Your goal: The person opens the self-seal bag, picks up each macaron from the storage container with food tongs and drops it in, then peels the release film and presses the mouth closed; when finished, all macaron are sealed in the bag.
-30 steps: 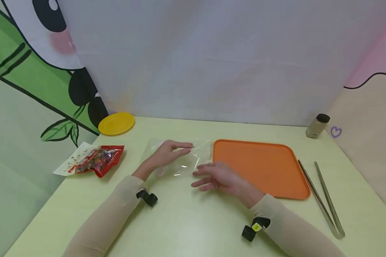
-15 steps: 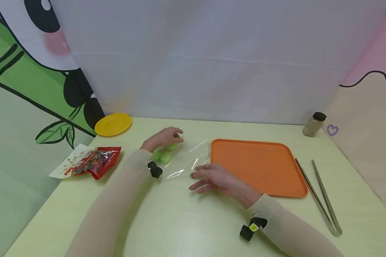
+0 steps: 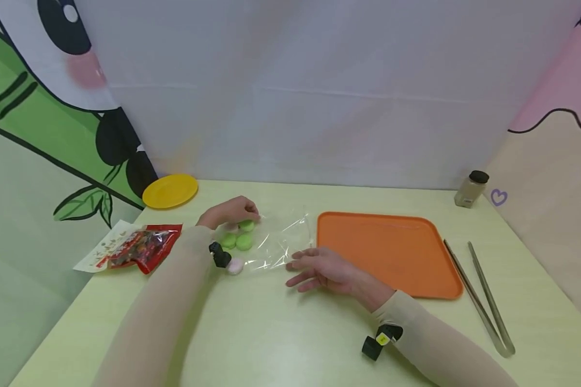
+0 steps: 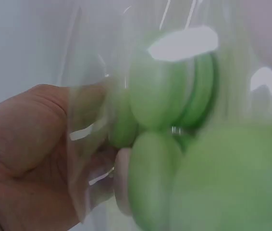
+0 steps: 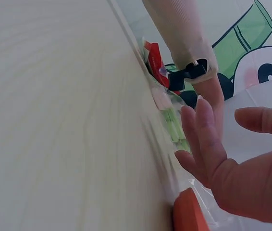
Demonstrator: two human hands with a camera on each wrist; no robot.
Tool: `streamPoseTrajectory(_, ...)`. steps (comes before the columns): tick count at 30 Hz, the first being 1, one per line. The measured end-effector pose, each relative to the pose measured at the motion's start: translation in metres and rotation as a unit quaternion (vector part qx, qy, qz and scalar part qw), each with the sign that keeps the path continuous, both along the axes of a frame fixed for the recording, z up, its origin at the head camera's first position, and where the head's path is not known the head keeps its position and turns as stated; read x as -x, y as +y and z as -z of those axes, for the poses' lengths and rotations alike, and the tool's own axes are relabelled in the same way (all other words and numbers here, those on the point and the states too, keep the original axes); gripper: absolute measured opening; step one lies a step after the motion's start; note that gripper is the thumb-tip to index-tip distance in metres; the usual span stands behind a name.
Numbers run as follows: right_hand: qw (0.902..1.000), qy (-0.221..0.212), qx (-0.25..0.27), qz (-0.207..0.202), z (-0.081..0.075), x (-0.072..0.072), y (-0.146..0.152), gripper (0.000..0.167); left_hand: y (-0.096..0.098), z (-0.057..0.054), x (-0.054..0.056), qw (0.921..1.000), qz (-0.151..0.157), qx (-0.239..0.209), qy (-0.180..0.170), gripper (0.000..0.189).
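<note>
A clear plastic bag [image 3: 283, 236] lies on the table between the hands. Several round green pieces [image 3: 244, 242] show at its left end, with a pale pink piece [image 3: 234, 266] nearer the front edge. My left hand [image 3: 228, 210] has its fingers curled at the bag's far left corner and grips the plastic beside the green pieces. In the left wrist view, those pieces [image 4: 155, 178] appear through shiny film, which partly veils the fingers. My right hand [image 3: 326, 271] hovers at the bag's right end, fingers spread and holding nothing, close to the orange tray [image 3: 387, 255].
Metal tongs [image 3: 501, 322] lie right of the tray. A jar with a black lid [image 3: 471, 189] stands at the back right. On the left are a red and white food packet [image 3: 147, 247] and a yellow plate [image 3: 170, 191]. A printed cloth hangs behind the table.
My left hand has moved left from above the middle of the bag to its far left corner, and its fingers have curled. Green pieces have come into sight. The right hand stays nearly still.
</note>
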State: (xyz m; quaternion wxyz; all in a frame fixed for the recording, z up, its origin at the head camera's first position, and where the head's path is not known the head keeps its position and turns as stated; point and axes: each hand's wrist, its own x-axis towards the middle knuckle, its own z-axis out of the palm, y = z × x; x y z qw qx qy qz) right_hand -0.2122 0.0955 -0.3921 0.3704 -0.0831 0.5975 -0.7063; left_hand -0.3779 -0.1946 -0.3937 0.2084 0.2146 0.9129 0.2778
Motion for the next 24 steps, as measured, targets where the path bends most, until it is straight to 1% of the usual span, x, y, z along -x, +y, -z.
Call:
streamPoseTrajectory(3, 0.9995, 0.019, -0.024, -0.010, -0.001, 0.005, 0.005, 0.055, -0.015, 0.002, -0.007, 1.0000, -0.001, -0.007, -0.002, 0.021)
streamPoseTrajectory(5, 0.9979, 0.041, -0.049, -0.013, -0.003, 0.010, 0.010, 0.052, -0.025, 0.004, -0.012, 0.9999, 0.006, -0.011, 0.002, 0.022)
streamPoseTrajectory(8, 0.9926, 0.079, -0.091, -0.016, -0.005, 0.018, 0.017, 0.048, -0.036, 0.008, -0.018, 0.9998, 0.010, -0.016, 0.005, 0.022)
streamPoseTrajectory(10, 0.9892, 0.096, -0.110, -0.013, -0.006, 0.024, 0.022, 0.045, -0.040, 0.009, -0.024, 0.9998, 0.006, -0.020, -0.006, 0.022)
streamPoseTrajectory(12, 0.9867, 0.105, -0.124, -0.007, -0.006, 0.031, 0.026, 0.043, -0.044, 0.010, -0.031, 0.9990, -0.004, -0.029, -0.033, 0.021)
streamPoseTrajectory(15, 0.9852, 0.110, -0.131, 0.001, -0.006, 0.040, 0.028, 0.041, -0.050, 0.008, -0.046, 0.9948, -0.020, -0.041, -0.091, 0.024)
streamPoseTrajectory(17, 0.9839, 0.117, -0.135, 0.004, -0.007, 0.046, 0.027, 0.039, -0.055, 0.007, -0.056, 0.9903, -0.032, -0.046, -0.127, 0.030)
streamPoseTrajectory(19, 0.9827, 0.129, -0.133, 0.008, -0.008, 0.051, 0.024, 0.037, -0.060, 0.004, -0.067, 0.9856, -0.041, -0.045, -0.158, 0.040)
streamPoseTrajectory(22, 0.9809, 0.146, -0.127, 0.020, -0.012, 0.058, 0.018, 0.035, -0.063, -0.003, -0.079, 0.9793, -0.046, -0.044, -0.192, 0.056)
streamPoseTrajectory(24, 0.9783, 0.162, -0.126, 0.028, -0.014, 0.062, 0.014, 0.035, -0.064, -0.008, -0.083, 0.9760, -0.039, -0.044, -0.209, 0.059)
